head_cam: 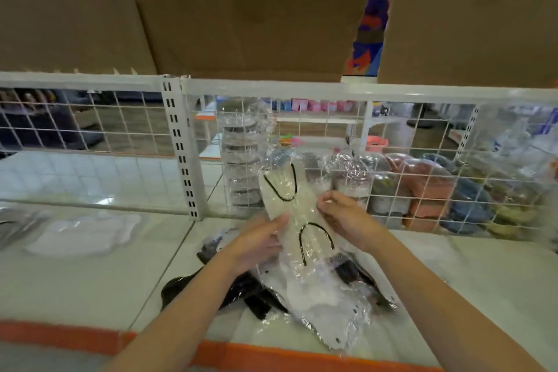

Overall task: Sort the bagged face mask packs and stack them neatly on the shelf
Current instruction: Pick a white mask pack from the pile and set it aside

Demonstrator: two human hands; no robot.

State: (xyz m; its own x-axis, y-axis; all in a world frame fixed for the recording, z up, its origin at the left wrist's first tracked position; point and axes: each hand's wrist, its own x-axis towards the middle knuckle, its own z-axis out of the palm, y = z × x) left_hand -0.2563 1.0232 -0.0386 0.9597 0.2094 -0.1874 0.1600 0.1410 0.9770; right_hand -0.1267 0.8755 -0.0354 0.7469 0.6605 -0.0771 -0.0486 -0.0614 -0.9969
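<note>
Step in hand, as judged: sorting, one pack lifted out of the loose heap for inspection before stacking. The clear plastic bag of cream-white face masks with black ear loops (290, 208) is held upright above the white shelf board with the orange front edge (90, 275), near the white wire-mesh back panel (120, 130). Left hand (256, 243) supports the bag's left edge, fingers fairly straight against the plastic; whether the thumb closes round it cannot be told. Right hand (341, 214) pinches the bag's right edge between curled fingers and thumb. Below the hands lies the unsorted heap: at least one bagged pack of white masks (326, 302) and several bagged packs of black masks (250, 290), overlapping, exact number not countable. Far left on the shelf: one flat bagged white pack (84, 232) and the edge of one darker pack (18, 223). Behind the mesh stands one tall stack of bagged dark-and-white packs (241, 166). Count: two hands, one pack held. Next move likely calls for matching colour to a pile, then laying the bag flat and squared.
</note>
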